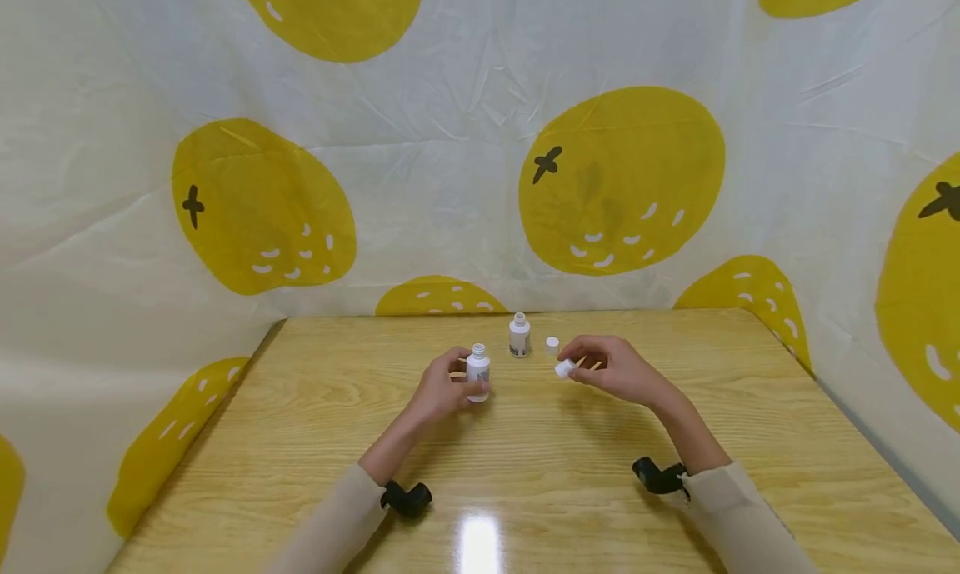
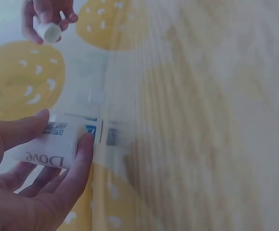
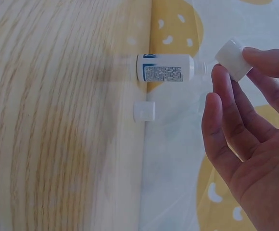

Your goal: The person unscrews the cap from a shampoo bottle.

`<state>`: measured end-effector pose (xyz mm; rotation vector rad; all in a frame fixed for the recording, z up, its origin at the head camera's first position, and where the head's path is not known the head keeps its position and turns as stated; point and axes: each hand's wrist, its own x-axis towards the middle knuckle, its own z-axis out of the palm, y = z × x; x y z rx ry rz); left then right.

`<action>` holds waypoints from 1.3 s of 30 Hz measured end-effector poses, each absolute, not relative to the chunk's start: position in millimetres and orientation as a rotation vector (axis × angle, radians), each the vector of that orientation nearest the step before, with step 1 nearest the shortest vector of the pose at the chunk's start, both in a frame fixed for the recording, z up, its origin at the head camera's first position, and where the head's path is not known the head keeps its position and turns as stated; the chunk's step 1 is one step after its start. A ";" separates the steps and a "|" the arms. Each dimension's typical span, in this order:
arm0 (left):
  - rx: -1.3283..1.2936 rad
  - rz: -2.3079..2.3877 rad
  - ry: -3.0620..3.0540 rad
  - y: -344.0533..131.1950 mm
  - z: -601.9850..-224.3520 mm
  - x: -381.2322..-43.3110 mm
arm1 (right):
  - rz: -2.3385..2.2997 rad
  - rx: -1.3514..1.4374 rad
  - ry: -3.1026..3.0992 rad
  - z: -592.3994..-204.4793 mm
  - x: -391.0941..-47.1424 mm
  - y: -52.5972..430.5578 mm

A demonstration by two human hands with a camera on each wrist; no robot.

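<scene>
My left hand (image 1: 444,388) grips a small white bottle (image 1: 477,366) around its body; its threaded neck is bare at the top. In the left wrist view, that bottle's label (image 2: 45,159) reads "Dove". Between thumb and fingers, my right hand (image 1: 611,370) pinches a white cap (image 1: 565,368) above the table. The right wrist view shows this cap (image 3: 233,59) tilted at the fingertips. Behind the hands stands a second white bottle (image 1: 519,337), upright and uncapped, with a printed code on its label. A second white cap (image 1: 552,345) rests on the table beside it.
The wooden table (image 1: 337,349) spans the area under both arms. A white cloth with yellow fruit shapes (image 1: 435,207) hangs behind and along the sides. Black curved devices (image 1: 407,501) are worn at both wrists.
</scene>
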<state>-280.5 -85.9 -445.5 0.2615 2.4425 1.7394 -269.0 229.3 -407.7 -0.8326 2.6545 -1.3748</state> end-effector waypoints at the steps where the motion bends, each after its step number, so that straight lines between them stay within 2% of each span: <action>1: 0.258 1.746 2.441 -87.6 -444.4 -283.0 | -1.375 -0.833 2.655 -408.1 -269.4 229.3; 25: 0.187 1.719 2.608 -124.9 -442.7 -345.6 | -1.311 -0.789 2.662 -413.3 -272.2 226.1; 39: 0.113 1.746 2.684 -126.6 -452.8 -352.3 | -1.284 -0.783 2.694 -416.2 -272.7 228.9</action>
